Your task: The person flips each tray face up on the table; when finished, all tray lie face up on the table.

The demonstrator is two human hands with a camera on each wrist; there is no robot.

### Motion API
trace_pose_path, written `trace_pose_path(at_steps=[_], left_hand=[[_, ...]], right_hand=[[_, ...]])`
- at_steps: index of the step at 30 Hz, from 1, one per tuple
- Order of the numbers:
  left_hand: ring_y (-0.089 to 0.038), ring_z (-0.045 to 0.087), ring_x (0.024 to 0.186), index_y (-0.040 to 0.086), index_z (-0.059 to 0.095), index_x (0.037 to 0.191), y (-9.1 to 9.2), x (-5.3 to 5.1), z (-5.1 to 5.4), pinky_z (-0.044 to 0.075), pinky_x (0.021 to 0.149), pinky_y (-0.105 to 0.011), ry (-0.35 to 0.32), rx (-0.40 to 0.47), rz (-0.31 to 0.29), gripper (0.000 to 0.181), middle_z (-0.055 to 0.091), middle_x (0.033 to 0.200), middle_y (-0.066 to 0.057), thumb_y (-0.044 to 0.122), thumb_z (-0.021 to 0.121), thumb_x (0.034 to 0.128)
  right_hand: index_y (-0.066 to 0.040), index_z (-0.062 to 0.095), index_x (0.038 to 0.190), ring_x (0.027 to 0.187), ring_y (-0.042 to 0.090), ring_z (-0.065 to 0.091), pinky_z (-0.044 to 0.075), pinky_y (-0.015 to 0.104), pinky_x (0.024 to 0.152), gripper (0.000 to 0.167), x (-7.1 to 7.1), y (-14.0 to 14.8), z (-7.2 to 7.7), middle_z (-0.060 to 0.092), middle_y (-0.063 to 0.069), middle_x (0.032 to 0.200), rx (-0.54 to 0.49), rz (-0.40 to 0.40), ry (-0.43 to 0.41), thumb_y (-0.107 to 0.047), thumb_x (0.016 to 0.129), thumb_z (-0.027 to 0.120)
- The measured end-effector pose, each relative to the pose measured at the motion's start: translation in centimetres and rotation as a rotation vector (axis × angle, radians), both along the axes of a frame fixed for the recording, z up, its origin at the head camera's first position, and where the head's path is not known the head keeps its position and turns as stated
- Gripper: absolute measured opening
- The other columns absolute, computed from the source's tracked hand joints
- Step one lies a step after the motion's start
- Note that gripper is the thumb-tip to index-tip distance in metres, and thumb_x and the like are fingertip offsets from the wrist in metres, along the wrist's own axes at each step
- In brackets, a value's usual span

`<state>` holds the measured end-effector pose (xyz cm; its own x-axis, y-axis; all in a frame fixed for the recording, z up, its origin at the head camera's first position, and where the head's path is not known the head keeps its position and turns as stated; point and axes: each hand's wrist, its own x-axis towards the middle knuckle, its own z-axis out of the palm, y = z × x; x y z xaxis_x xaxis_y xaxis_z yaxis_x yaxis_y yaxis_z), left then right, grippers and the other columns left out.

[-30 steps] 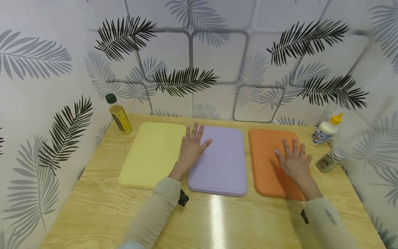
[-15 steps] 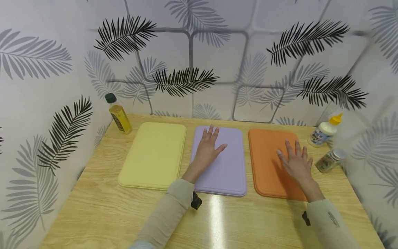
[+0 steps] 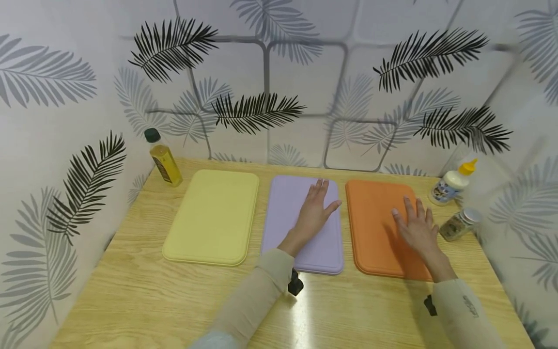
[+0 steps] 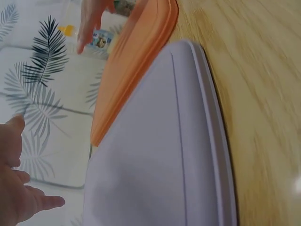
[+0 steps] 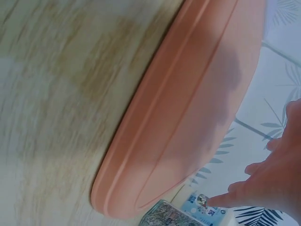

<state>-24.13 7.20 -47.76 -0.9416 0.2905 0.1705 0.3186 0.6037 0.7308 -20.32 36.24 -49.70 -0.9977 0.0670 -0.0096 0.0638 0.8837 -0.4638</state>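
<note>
My left hand point(image 3: 311, 215) is held over the purple board point(image 3: 283, 208), its fingers spread; the left wrist view shows it point(image 4: 19, 188) raised above the board's surface point(image 4: 141, 155). Over the right part of the orange board point(image 3: 370, 228) is my right hand point(image 3: 418, 232), fingers also spread. In the right wrist view that hand point(image 5: 273, 174) stands clear of the orange board point(image 5: 188, 108). Neither hand holds anything. To the left lies a yellow board point(image 3: 211, 218), touched by no hand.
An oil bottle point(image 3: 165, 165) with a dark green cap stands at the back left. At the right are a white bottle point(image 3: 451, 185) with a yellow nozzle and a glass jar point(image 3: 457, 225) with a silver lid. Patterned wall covering point(image 3: 296, 140) rises behind the wooden table point(image 3: 131, 291).
My left hand has moved right, from the gap between the yellow and purple boards to over the purple board's right half. My right hand has shifted only slightly.
</note>
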Motion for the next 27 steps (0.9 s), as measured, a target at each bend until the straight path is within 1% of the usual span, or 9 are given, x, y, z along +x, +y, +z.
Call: trace_pose_path(at_steps=[4,9,11,13,20,24,27], left_hand=[[-0.031,0.018,0.145,0.010,0.022,0.154,1.7,0.4,0.1,0.020,0.116,-0.042,-0.069,0.047,-0.021,0.071,0.017,0.159,-0.011,0.042,0.052,0.0977],[-0.023,0.019,0.145,0.009,0.025,0.153,3.3,1.0,0.7,0.021,0.117,-0.038,-0.164,0.147,-0.056,0.070,0.020,0.159,-0.009,0.042,0.053,0.0975],[-0.024,0.019,0.145,0.007,0.026,0.152,3.8,1.1,1.0,0.020,0.117,-0.038,-0.190,0.191,-0.068,0.070,0.022,0.158,-0.010,0.042,0.054,0.0973],[-0.024,0.020,0.145,0.007,0.027,0.152,4.3,1.1,1.1,0.020,0.117,-0.038,-0.216,0.209,-0.069,0.071,0.023,0.157,-0.010,0.044,0.053,0.0972],[-0.025,0.025,0.143,0.008,0.028,0.152,5.4,1.0,0.0,0.022,0.116,-0.037,-0.300,0.205,-0.046,0.071,0.027,0.156,-0.013,0.044,0.055,0.0965],[-0.024,0.025,0.143,0.009,0.028,0.152,5.9,1.1,-0.3,0.023,0.116,-0.036,-0.323,0.210,-0.053,0.071,0.027,0.156,-0.011,0.044,0.055,0.0965],[-0.023,0.025,0.143,0.010,0.028,0.152,6.2,1.2,-0.6,0.023,0.116,-0.036,-0.342,0.235,-0.054,0.070,0.028,0.156,-0.009,0.044,0.055,0.0967]], right_hand=[[-0.012,0.003,0.156,0.135,0.060,-0.009,0.002,0.084,0.092,0.073,0.0,0.5,-0.1,-0.006,0.030,0.155,-0.026,-0.013,-0.032,-0.057,0.101,0.023],[-0.010,0.003,0.155,0.134,0.061,-0.006,0.003,0.083,0.093,0.075,0.1,1.0,-0.2,-0.005,0.032,0.154,-0.025,-0.030,-0.067,-0.058,0.100,0.022],[-0.010,0.003,0.155,0.134,0.062,-0.006,0.003,0.083,0.093,0.075,0.1,1.2,-0.3,-0.004,0.033,0.154,-0.025,-0.038,-0.074,-0.058,0.100,0.021],[-0.010,0.002,0.155,0.134,0.062,-0.007,0.002,0.083,0.093,0.076,0.1,1.4,-0.4,-0.005,0.033,0.154,-0.027,-0.042,-0.088,-0.058,0.100,0.020],[-0.009,0.002,0.155,0.133,0.063,-0.003,0.005,0.083,0.093,0.075,0.0,2.1,-0.7,-0.004,0.034,0.153,-0.033,-0.042,-0.118,-0.058,0.100,0.018],[-0.008,0.002,0.155,0.132,0.065,-0.001,0.007,0.082,0.094,0.076,-0.1,2.5,-0.8,-0.005,0.034,0.153,-0.032,-0.040,-0.132,-0.058,0.100,0.018],[-0.008,0.000,0.155,0.130,0.066,-0.001,0.008,0.081,0.095,0.077,-0.2,2.8,-0.9,-0.006,0.035,0.152,-0.030,-0.037,-0.148,-0.059,0.100,0.017]])
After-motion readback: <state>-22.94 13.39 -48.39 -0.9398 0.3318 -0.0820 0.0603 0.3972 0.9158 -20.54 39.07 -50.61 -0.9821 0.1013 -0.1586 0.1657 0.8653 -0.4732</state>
